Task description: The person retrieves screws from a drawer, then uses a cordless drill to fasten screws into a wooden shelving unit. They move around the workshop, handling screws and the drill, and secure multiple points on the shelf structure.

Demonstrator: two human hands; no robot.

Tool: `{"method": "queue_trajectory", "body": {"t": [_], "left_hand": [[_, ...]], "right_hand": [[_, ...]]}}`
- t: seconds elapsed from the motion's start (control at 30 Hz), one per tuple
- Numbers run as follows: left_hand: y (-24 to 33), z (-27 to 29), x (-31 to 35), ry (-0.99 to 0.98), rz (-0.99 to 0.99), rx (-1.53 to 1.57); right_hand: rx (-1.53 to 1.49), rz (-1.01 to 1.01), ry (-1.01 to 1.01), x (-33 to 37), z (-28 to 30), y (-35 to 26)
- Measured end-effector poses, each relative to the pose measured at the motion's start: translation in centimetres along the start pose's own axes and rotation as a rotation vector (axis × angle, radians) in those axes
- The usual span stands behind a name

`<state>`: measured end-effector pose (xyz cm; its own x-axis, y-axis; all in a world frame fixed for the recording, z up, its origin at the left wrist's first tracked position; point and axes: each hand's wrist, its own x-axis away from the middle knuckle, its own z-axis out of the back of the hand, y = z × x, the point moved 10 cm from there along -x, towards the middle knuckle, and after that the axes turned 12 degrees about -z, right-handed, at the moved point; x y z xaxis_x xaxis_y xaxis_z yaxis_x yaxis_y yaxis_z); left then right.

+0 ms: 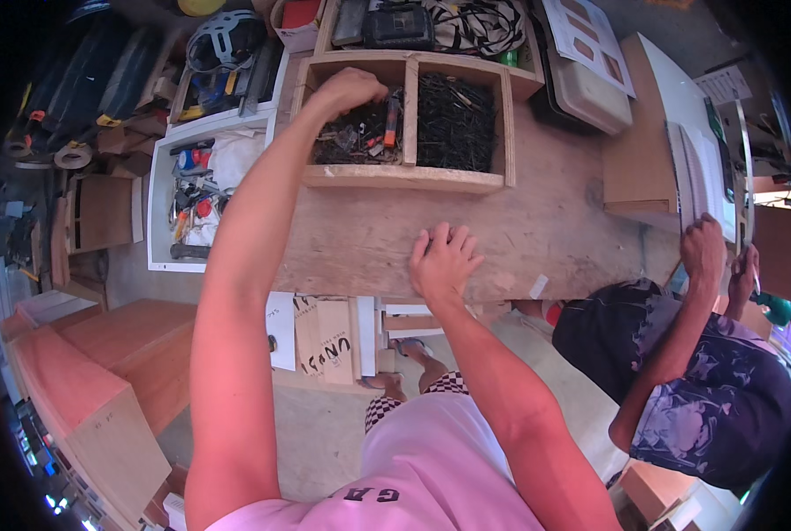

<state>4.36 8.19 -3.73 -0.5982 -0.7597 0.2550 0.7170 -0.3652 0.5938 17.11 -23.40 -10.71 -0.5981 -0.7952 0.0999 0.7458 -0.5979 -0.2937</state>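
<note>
A wooden box (pixel 404 181) with two compartments sits on the workbench. My left hand (pixel 349 91) reaches into its left compartment with the fingers curled; whatever they hold, if anything, is hidden. Beside that hand an orange-and-grey tool (pixel 391 124), perhaps a cutter, leans against the divider, above a jumble of small hardware (pixel 351 137). Dark screws or nails (pixel 456 124) fill the right compartment. My right hand (pixel 446 261) lies flat on the workbench (pixel 351 239) near its front edge, fingers spread, holding nothing.
A white drawer (pixel 157 239) of mixed tools stands left of the bench. Behind the box is another wooden tray (pixel 325 35) with cables. At the right, a person (pixel 687 372) in dark patterned clothing holds papers (pixel 698 177). Wooden cabinets (pixel 103 407) stand at lower left.
</note>
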Motion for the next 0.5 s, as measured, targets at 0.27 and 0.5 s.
{"method": "queue_trajectory", "body": {"t": [0.27,0.5], "left_hand": [[-1.8,-1.7,2.5,0.145,0.125,1.214],[-0.8,-0.6,2.7,0.083,0.111,-0.236]], "right_hand": [[-0.018,0.015,0.067,0.5,0.5,-0.2],[-0.011,0.003,0.040,0.2,0.5,-0.2]]}}
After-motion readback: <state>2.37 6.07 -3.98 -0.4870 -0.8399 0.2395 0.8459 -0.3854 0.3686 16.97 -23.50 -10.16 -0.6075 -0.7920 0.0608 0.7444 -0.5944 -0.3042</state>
